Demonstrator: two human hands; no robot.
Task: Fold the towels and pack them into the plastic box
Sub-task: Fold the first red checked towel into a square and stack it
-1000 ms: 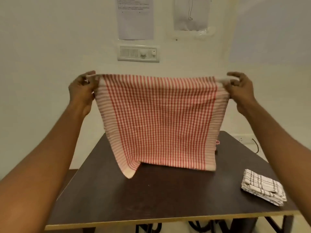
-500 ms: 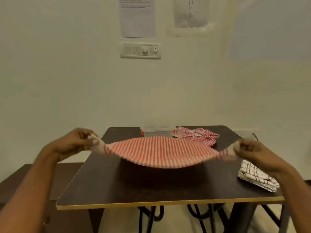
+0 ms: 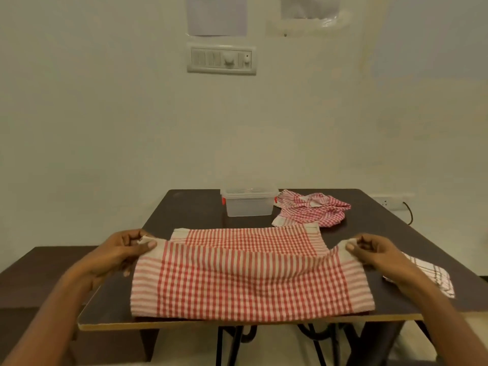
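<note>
The dark surface (image 3: 190,207) carries everything in view, its pale front edge nearest the camera. Spread across its near half lies the red-and-white checked towel (image 3: 250,281), folded over on itself so that an upper layer covers the near part and a strip of the lower layer shows beyond it; its long axis runs left to right, parallel to the front edge, and its near fold lies just at that edge. The left hand (image 3: 124,250) pinches the upper layer's far left corner between thumb and fingers, and the right hand (image 3: 375,250) pinches the far right corner the same way, so the towel stretches between the two hands with both corners raised slightly off the cloth below. Behind the towel, toward the far right, a second red checked towel (image 3: 311,210) lies crumpled in a heap. Just left of that heap, touching or nearly touching it, stands the clear plastic box (image 3: 248,204) with red clips at its sides; a lid seems to sit on it, and nothing shows inside through its walls. At the right edge, partly hidden under the right forearm, lies a folded white towel with dark lines (image 3: 433,276).
</note>
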